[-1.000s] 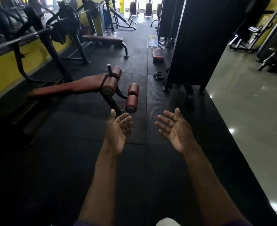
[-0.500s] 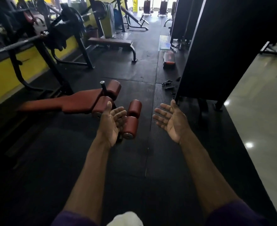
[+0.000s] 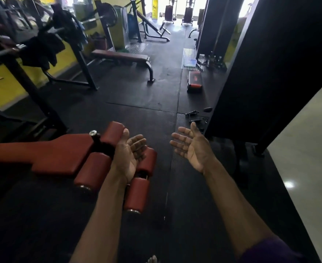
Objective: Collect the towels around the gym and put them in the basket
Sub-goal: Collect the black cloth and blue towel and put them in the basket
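**A:** What do your hands hold now?

**B:** Nothing. My left hand point(image 3: 130, 155) and my right hand point(image 3: 191, 149) are both spread wide, palms up, in front of me. The left one hangs just above the dark red padded bench with roller cushions point(image 3: 65, 156); I cannot tell if it touches the cushion.

**A:** And the towels? The basket?

**B:** I see no basket from here. Far beyond the red bench, on the left, a dark cloth point(image 3: 42, 49) hangs over the steel barbell on its rack point(image 3: 6, 52). It may be a towel, but it is too dim to be sure. A blue cloth point(image 3: 80, 29) hangs further along the same rack.

**A:** What could go wrong?

**B:** I think the first risk is my feet. The rollers of the red bench stick out into my way, and I could hit them while I look up at the rack. To the right of the bench, small black metal cable handles point(image 3: 195, 116) lie on the black rubber floor point(image 3: 137, 95), easy to step on in this poor light. Also, pulling the dark cloth fast could make it catch on the bar. And I may take something that is not a towel.
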Motion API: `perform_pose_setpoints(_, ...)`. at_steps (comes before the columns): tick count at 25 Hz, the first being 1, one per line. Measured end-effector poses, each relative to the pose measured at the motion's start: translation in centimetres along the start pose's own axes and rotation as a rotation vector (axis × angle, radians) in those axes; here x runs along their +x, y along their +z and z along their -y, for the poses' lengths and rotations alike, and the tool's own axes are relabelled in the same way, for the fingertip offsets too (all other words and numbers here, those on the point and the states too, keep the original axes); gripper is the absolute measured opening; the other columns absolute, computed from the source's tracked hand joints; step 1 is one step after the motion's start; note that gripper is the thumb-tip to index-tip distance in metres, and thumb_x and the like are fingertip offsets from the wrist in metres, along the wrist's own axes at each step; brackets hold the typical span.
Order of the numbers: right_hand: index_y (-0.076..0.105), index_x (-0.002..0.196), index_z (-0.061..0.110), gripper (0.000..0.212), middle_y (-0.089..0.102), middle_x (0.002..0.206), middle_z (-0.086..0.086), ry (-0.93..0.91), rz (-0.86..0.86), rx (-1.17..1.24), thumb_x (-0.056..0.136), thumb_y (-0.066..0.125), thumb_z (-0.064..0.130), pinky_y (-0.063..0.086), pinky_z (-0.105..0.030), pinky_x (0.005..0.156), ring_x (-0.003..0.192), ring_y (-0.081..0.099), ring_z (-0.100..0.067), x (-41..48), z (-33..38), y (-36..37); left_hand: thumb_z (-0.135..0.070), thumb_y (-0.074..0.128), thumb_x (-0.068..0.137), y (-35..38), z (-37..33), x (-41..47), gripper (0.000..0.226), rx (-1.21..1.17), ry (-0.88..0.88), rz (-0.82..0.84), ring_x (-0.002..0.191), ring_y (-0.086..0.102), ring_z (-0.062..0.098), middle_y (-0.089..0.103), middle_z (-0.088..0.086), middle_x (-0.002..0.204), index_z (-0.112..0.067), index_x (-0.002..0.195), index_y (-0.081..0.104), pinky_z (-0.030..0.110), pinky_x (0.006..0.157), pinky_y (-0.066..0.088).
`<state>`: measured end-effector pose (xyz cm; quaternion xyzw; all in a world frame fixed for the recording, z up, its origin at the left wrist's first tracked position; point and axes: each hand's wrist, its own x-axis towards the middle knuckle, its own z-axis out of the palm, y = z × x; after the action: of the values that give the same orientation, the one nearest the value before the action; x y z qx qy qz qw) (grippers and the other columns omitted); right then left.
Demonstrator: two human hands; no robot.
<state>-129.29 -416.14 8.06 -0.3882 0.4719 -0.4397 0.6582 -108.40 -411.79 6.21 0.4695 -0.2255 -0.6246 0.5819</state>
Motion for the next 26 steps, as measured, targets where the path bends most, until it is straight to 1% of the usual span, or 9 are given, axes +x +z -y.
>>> perform_pose_setpoints(3, 0.056, 0.137, 0.014, 0.064, 0.069, 0.129, -0.011, 0.015, 0.015, 0.015, 0.102, 0.033, 0.062, 0.049, -0.044, 0.098, 0.118, 0.066, -0.032, 8.7, 3.1, 0.2, -0.062, 0.033, 0.097, 2.5, -2.6, 8.1, 0.061, -0.001, -0.011, -0.014, 0.107, 0.057, 0.024, 0.064, 0.010, 0.121, -0.012, 0.119, 0.062, 0.039, 0.087, 0.043)
perform_pose_setpoints(5, 0.057, 0.136, 0.015, 0.063, 0.068, 0.130, -0.010, 0.035, 0.033, 0.025, 0.102, 0.033, 0.062, 0.050, -0.041, 0.092, 0.119, 0.066, -0.032, 14.2, 4.5, 0.0, -0.061, 0.032, 0.098, 3.8, -3.7, 13.3, 0.058, 0.007, -0.018, -0.029, 0.105, 0.056, 0.024, 0.063, 0.009, 0.121, -0.013, 0.114, 0.062, 0.037, 0.082, 0.043)
perform_pose_setpoints(7, 0.058, 0.134, 0.016, 0.062, 0.069, 0.130, -0.010, 0.047, 0.048, 0.036, 0.102, 0.033, 0.063, 0.051, -0.039, 0.088, 0.119, 0.066, -0.032, 20.0, 5.8, -0.7, -0.060, 0.032, 0.099, 4.9, -4.3, 18.6, 0.058, 0.014, -0.021, -0.047, 0.104, 0.056, 0.024, 0.063, 0.009, 0.121, -0.013, 0.114, 0.062, 0.037, 0.082, 0.043)
perform_pose_setpoints(10, 0.061, 0.128, 0.018, 0.059, 0.071, 0.126, -0.009, 0.040, 0.089, 0.038, 0.101, 0.034, 0.063, 0.051, -0.041, 0.090, 0.115, 0.069, -0.031, 29.9, 8.4, -2.0, -0.059, 0.032, 0.099, 6.9, -5.7, 27.8, 0.058, 0.023, 0.008, -0.107, 0.106, 0.057, 0.023, 0.064, 0.009, 0.122, -0.013, 0.116, 0.063, 0.038, 0.088, 0.042)
perform_pose_setpoints(13, 0.061, 0.128, 0.018, 0.059, 0.072, 0.125, -0.009, 0.063, 0.148, 0.013, 0.101, 0.035, 0.063, 0.050, -0.042, 0.091, 0.111, 0.070, -0.028, 39.3, 11.5, -2.9, -0.058, 0.033, 0.100, 9.4, -7.3, 36.4, 0.054, -0.015, 0.040, -0.171, 0.103, 0.058, 0.022, 0.065, 0.007, 0.118, -0.016, 0.110, 0.064, 0.038, 0.087, 0.042)
perform_pose_setpoints(15, 0.060, 0.131, 0.015, 0.061, 0.072, 0.124, -0.010, 0.073, 0.187, -0.001, 0.101, 0.035, 0.062, 0.050, -0.042, 0.092, 0.110, 0.069, -0.029, 44.9, 13.8, -2.9, -0.059, 0.034, 0.099, 10.9, -8.5, 41.0, 0.054, -0.034, 0.060, -0.204, 0.102, 0.060, 0.021, 0.066, 0.005, 0.117, -0.016, 0.110, 0.065, 0.037, 0.087, 0.043)
perform_pose_setpoints(20, 0.060, 0.131, 0.016, 0.059, 0.072, 0.124, -0.009, 0.129, 0.340, -0.082, 0.102, 0.034, 0.061, 0.049, -0.043, 0.096, 0.112, 0.070, -0.028, 58.1, 18.0, 1.4, -0.059, 0.034, 0.100, 11.3, -11.9, 50.9, 0.055, -0.103, 0.111, -0.348, 0.106, 0.062, 0.020, 0.069, 0.004, 0.119, -0.017, 0.115, 0.065, 0.036, 0.086, 0.045)
perform_pose_setpoints(24, 0.060, 0.132, 0.016, 0.059, 0.071, 0.126, -0.009, 0.162, 0.464, -0.117, 0.102, 0.035, 0.061, 0.048, -0.045, 0.103, 0.115, 0.069, -0.028, 68.2, 19.0, 7.3, -0.058, 0.032, 0.100, 8.5, -15.9, 59.4, 0.059, -0.171, 0.161, -0.457, 0.109, 0.062, 0.022, 0.068, 0.005, 0.123, -0.013, 0.123, 0.063, 0.036, 0.089, 0.046)
perform_pose_setpoints(26, 0.060, 0.131, 0.016, 0.060, 0.071, 0.127, -0.010, 0.171, 0.519, -0.130, 0.102, 0.036, 0.061, 0.047, -0.045, 0.103, 0.115, 0.069, -0.028, 73.8, 19.5, 11.0, -0.057, 0.033, 0.100, 6.2, -19.1, 64.2, 0.058, -0.211, 0.211, -0.510, 0.107, 0.062, 0.021, 0.068, 0.005, 0.122, -0.013, 0.122, 0.064, 0.036, 0.088, 0.045)
